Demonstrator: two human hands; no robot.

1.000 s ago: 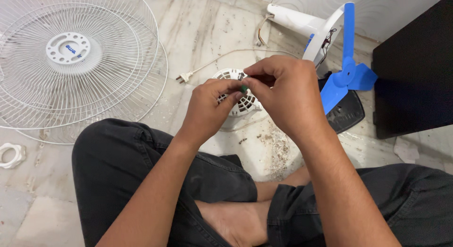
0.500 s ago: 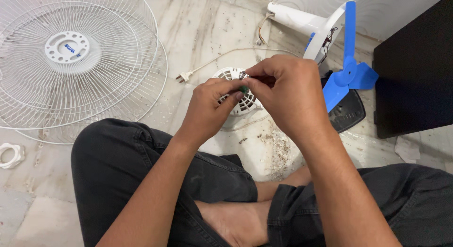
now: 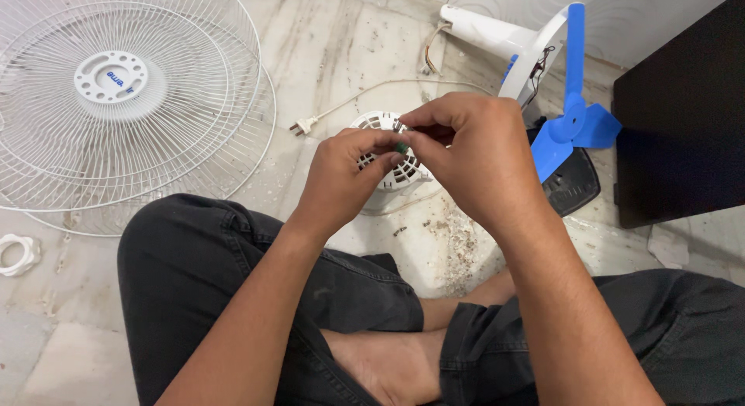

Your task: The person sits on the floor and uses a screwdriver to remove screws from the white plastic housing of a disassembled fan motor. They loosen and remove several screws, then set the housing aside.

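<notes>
Both the left hand (image 3: pixel 341 177) and right hand (image 3: pixel 473 154) pinch a small green part (image 3: pixel 401 147) above the dusty marble floor (image 3: pixel 341 57) (white fan guard (image 3: pixel 116 103) nearby).

The green bit (image 3: pixel 401 147) pinched between both hands is too small to identify; they hide most of the white vented housing (image 3: pixel 388 154).

Left of the left hand (image 3: pixel 341 181) bare floor (image 3: pixel 334 57) lies open; blue fan blade (image 3: pixel 570 123) crowds the right hand (image 3: pixel 473 154).

Bare forearms and hands (image 3: pixel 411 169), black trousers (image 3: pixel 233 290), bare feet (image 3: pixel 388 359).
</notes>
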